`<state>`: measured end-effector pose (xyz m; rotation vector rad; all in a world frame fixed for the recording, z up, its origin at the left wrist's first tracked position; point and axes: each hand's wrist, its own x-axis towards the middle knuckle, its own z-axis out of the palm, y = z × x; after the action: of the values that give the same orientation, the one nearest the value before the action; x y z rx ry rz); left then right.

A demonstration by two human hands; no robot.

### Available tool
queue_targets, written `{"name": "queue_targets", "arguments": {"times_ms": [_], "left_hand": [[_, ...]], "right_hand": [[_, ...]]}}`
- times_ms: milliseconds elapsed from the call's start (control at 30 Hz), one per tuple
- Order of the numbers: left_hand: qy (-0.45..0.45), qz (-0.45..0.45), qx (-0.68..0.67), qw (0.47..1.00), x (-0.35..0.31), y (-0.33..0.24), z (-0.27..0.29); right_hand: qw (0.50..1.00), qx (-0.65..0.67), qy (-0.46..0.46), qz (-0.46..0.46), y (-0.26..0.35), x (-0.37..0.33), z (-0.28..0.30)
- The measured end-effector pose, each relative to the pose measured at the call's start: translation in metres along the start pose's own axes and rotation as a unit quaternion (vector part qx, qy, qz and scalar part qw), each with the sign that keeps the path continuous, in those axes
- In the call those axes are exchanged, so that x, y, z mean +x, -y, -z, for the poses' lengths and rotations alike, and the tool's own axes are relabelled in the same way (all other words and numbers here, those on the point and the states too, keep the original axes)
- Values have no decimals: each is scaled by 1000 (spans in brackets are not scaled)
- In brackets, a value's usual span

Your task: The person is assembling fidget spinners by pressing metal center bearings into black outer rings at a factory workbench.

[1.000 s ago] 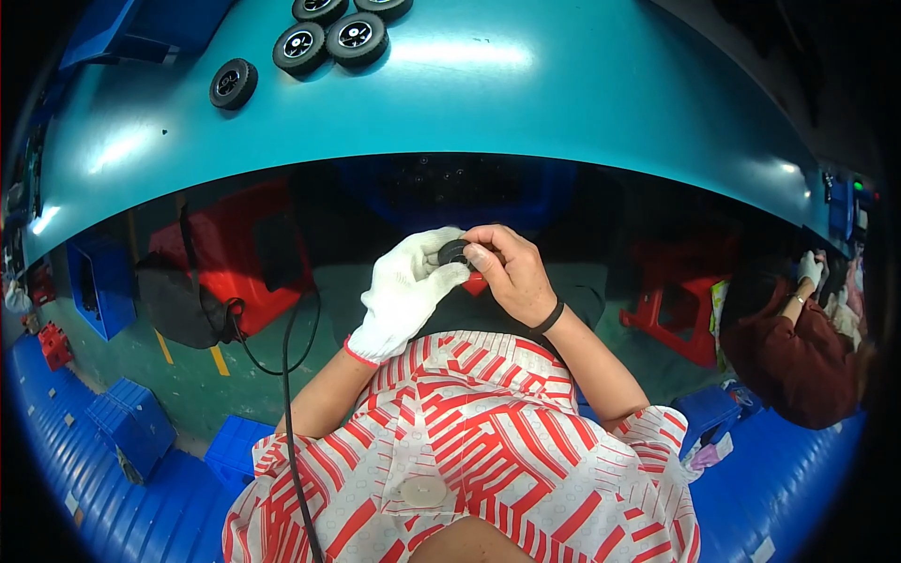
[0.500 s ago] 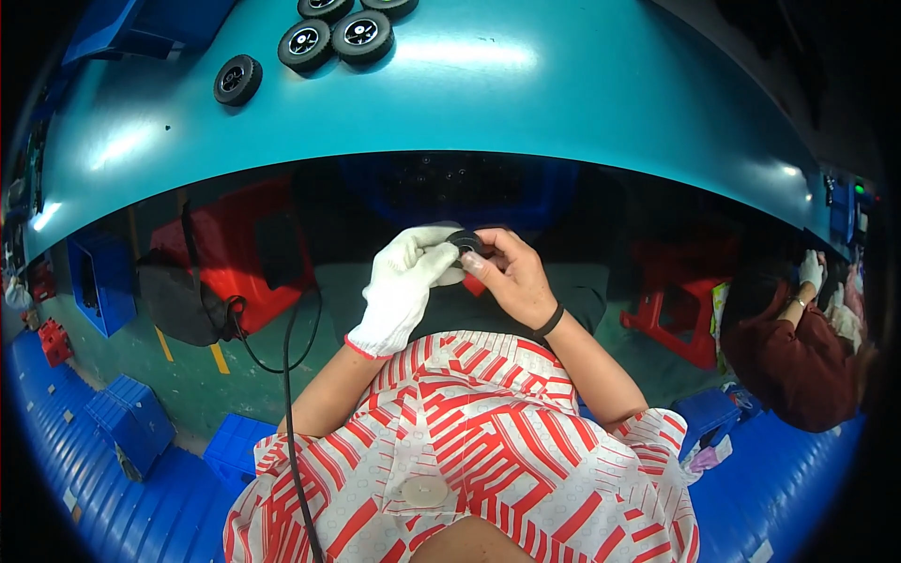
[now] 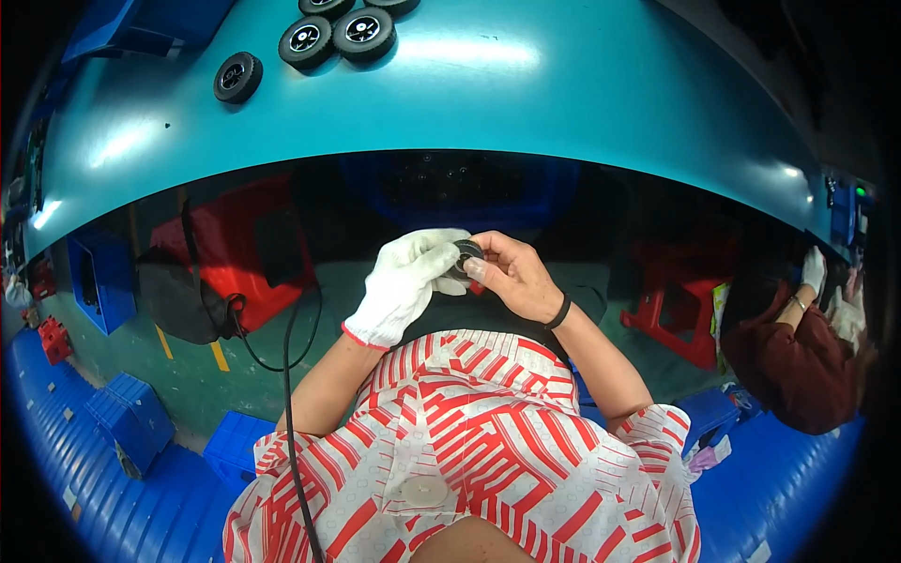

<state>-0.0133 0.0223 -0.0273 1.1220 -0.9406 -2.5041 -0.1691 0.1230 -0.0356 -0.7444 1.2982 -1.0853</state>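
Note:
A small black toy wheel (image 3: pixel 464 260) is held between my two hands, in front of my waist and below the table edge. My left hand (image 3: pixel 409 278), in a white glove with a red cuff, grips its left side. The bare right hand (image 3: pixel 515 274), a black band at its wrist, pinches the other side, with the thumb pressing on the wheel's face. Fingers cover much of the wheel. Beyond, on the teal table (image 3: pixel 563 103), lie several black wheels (image 3: pixel 364 35) with silver-patterned hubs, one (image 3: pixel 237 78) apart from the cluster.
Under the table edge sits a blue bin (image 3: pixel 460 183) with small dark parts. Red stools (image 3: pixel 225 253) stand either side, a black bag (image 3: pixel 178 296) at the left one. A black cable (image 3: pixel 288 394) hangs at my left. A co-worker (image 3: pixel 798 357) in dark red sits at right.
Both hands have shifted slightly toward my body with the wheel. The wheel has turned a little, showing more of its face. The wheels on the table stay put.

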Motion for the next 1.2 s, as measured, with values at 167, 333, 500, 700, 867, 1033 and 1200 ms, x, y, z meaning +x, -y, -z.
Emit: {"name": "queue_targets", "arguments": {"times_ms": [167, 333, 500, 700, 867, 1033, 1200], "left_hand": [[4, 27, 10, 1000, 3, 0, 1], [-34, 5, 151, 988, -2, -11, -6], [-46, -13, 149, 988, 2, -6, -6], [-4, 20, -2, 1000, 5, -1, 0], [-53, -38, 83, 994, -4, -1, -10], [-74, -29, 150, 985, -6, -5, -10], [-38, -28, 195, 980, -9, -7, -12]], "right_hand": [[999, -42, -8, -16, 3, 4, 2], [989, -146, 15, -23, 11, 4, 2], [978, -197, -11, 75, 4, 4, 2], [999, -48, -3, -25, 7, 4, 3], [998, 11, -61, -33, 5, 2, 1], [982, -183, -46, 30, 11, 3, 7], [981, -186, -53, 36, 13, 5, 8]]}}
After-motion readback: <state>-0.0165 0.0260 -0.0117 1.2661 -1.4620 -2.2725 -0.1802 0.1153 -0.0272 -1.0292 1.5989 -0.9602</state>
